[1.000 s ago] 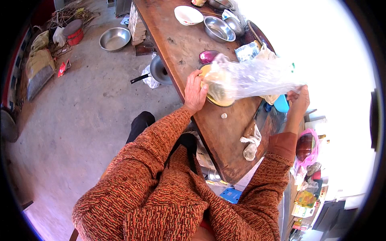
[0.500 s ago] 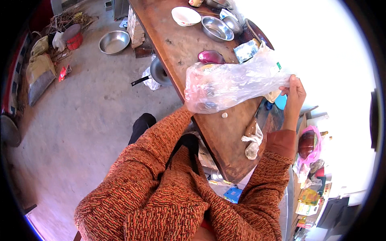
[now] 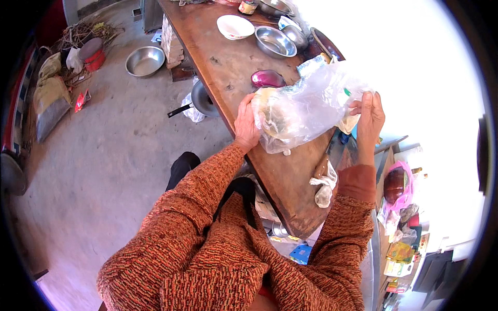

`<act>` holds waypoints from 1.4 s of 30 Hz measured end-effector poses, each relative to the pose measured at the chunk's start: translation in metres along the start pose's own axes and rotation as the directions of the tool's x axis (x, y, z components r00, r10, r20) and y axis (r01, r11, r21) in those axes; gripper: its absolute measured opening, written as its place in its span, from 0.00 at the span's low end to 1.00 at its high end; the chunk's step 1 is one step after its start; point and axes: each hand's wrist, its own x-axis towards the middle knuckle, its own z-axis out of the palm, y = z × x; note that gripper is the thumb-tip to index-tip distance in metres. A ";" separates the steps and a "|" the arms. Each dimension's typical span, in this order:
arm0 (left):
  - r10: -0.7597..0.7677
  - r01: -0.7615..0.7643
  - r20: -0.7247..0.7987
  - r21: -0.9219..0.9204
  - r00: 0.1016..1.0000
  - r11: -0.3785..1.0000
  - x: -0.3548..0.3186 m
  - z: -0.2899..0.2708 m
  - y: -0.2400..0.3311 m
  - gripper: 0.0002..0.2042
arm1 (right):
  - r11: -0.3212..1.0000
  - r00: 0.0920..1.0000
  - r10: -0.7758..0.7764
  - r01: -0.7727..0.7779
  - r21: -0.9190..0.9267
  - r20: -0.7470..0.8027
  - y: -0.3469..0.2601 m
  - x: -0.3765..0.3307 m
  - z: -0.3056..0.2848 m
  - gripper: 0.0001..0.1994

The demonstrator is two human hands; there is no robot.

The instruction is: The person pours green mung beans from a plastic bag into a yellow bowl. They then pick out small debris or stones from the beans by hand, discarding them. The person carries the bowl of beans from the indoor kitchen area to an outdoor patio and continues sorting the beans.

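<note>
A clear plastic bag (image 3: 311, 111) is stretched between my two hands over the brown wooden table (image 3: 218, 62). My left hand (image 3: 247, 124) grips its left end, fingers closed at the edge. My right hand (image 3: 370, 116) pinches the other end, near a small green mark. Something pale and rounded shows through the left part of the bag; I cannot tell whether it lies inside or behind it. Just beyond the bag rests a purple eggplant (image 3: 267, 79). A small white piece (image 3: 287, 152) sits by the bag's near edge.
A white bowl (image 3: 235, 27), a steel basin (image 3: 275, 42) and a jar (image 3: 248, 6) stand on the table's far part. Nearer lies a knotted white bag (image 3: 324, 189). A dark pan (image 3: 204, 97) is beside the table's left edge; another steel basin (image 3: 145, 61) sits on the floor.
My left hand, earlier hidden by the bag, now shows at its left end. The bag's left end has shifted right, and my right hand has come slightly left.
</note>
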 end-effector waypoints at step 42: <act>-0.016 0.016 -0.002 -0.040 1.000 0.999 0.004 0.016 0.003 0.17 | 0.998 0.987 -0.034 0.026 -0.052 -0.160 0.059 0.016 -0.042 0.07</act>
